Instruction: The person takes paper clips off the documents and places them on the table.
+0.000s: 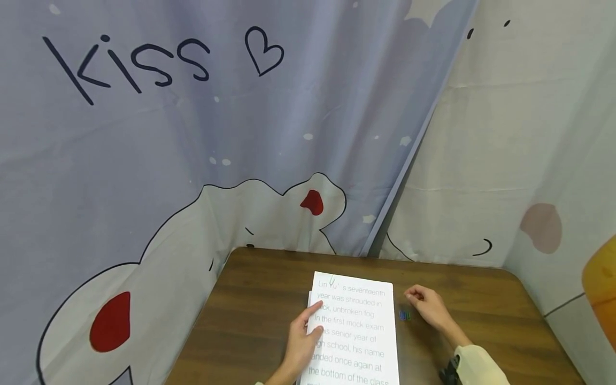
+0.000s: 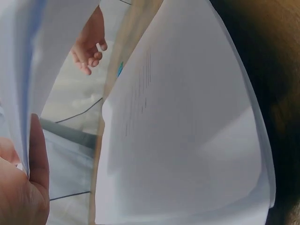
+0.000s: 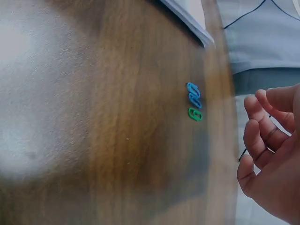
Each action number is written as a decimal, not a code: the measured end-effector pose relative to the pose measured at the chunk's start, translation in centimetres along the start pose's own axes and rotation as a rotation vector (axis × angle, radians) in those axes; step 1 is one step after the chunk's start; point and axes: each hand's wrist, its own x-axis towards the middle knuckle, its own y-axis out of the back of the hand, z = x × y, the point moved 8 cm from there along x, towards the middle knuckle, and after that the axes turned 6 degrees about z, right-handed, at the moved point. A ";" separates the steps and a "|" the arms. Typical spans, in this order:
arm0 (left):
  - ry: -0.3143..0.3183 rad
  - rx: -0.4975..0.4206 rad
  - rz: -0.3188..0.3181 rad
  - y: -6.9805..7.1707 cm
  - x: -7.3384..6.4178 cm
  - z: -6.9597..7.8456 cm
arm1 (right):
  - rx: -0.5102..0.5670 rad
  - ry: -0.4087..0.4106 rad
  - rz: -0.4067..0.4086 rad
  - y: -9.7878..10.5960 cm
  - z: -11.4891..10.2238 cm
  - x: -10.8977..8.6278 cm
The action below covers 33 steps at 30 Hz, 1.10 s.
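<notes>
My left hand [image 1: 300, 345] grips a printed sheet of paper [image 1: 356, 331] by its left edge, thumb on the front. The left wrist view shows the fingers around the raised paper's edge, with more white sheets [image 2: 187, 122] behind it. A thin green mark, perhaps a clip, shows at the top of the printed sheet. Over the table to the right, my right hand [image 1: 430, 307] hovers with loosely curled fingers; nothing is visible between them. Near its fingertips lie blue paper clips [image 3: 193, 95] and a green paper clip [image 3: 195, 114].
The brown wooden table [image 1: 486, 305] has rounded far corners. A blue-grey printed curtain [image 1: 289, 107] hangs behind it, and a pale curtain [image 1: 491, 133] hangs at the right. A dark object [image 1: 449, 371] sits at my right wrist by the cream sleeve [image 1: 481, 366].
</notes>
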 end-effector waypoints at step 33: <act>-0.029 -0.050 -0.030 -0.6 -1.0 -0.1 | 0.061 0.091 0.075 -0.5 -6.6 1.8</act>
